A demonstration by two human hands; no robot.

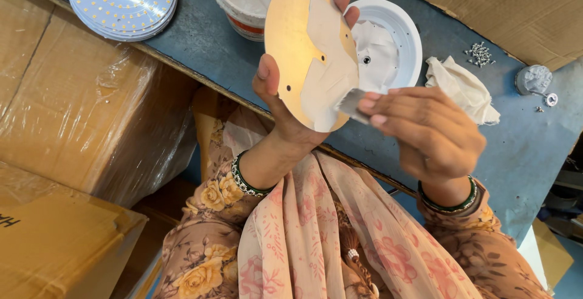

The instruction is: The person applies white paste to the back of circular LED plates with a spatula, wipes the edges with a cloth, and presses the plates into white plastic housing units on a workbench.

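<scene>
My left hand (285, 101) grips the round golden disc (297, 37) upright by its rim, while my right hand (428, 132) pinches a small scraper (351, 103) against its lower right edge

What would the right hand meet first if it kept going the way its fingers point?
The right hand points left, its small flat scraper at the round yellow disc held in the left hand. It would press the disc's white-smeared face first, likely touching it already; depth is unclear.
</scene>
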